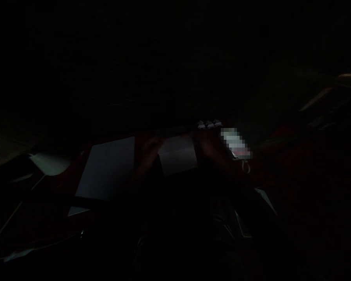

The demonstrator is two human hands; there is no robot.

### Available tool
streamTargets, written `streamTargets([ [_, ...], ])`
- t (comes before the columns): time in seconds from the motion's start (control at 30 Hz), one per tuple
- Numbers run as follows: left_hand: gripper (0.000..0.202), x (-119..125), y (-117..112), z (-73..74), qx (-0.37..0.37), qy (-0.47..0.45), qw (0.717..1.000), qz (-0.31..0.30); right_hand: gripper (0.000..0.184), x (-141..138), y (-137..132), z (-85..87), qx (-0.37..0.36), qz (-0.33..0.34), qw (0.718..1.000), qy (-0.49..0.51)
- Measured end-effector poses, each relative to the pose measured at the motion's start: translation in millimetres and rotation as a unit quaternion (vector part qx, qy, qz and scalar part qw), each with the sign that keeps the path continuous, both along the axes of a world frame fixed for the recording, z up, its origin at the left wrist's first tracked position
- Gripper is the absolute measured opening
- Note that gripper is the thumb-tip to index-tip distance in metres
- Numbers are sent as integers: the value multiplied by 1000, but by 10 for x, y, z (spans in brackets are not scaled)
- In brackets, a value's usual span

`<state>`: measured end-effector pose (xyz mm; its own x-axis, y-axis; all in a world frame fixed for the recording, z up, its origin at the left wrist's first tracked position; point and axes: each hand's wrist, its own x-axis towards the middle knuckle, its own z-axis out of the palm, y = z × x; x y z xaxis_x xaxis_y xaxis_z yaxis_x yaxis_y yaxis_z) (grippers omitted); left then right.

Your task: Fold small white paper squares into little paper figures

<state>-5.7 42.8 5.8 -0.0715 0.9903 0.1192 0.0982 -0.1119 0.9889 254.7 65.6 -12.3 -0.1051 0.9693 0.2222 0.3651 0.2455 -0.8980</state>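
Observation:
The picture is very dark. A creased sheet of paper (179, 158) is between my two hands, with a faint fold line across its upper part. My left hand (150, 151) is closed at its upper left edge. At the upper right corner, my right hand (206, 146) is closed on the same sheet, though its fingers are dim and blurred. To the left lies a stack of larger pale paper (108, 166). Beyond my right hand stand three small folded paper shapes (209, 124) in a row.
A blurred-out phone-like object (235, 142) with a strap loop (246, 167) lies to the right on the dark red surface. At the left is a whitish cone-shaped object (52, 163), with a pale cord (6, 226) running nearby. A flat pale-edged item (266, 199) lies by my right forearm.

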Motion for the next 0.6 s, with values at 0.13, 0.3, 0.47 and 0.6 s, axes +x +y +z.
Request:
streamTargets([
  [0.13, 15, -12, -40, 20, 49, 76, 996, 13, 33, -84, -51, 106, 1, 34, 997, 73],
  [0.3, 19, -9, -27, -3, 73, 50, 995, 42, 38, -97, -81, 182, 20, 9, 995, 97],
  [0.47, 25, -21, 7, -96, 7, -35, 999, 36, 26, -93, -48, 157, 6, -3, 997, 83],
  [0.6, 33, -29, 35, -136, -5, -50, 998, 42, 33, -110, -44, 148, -9, -1, 997, 78],
])
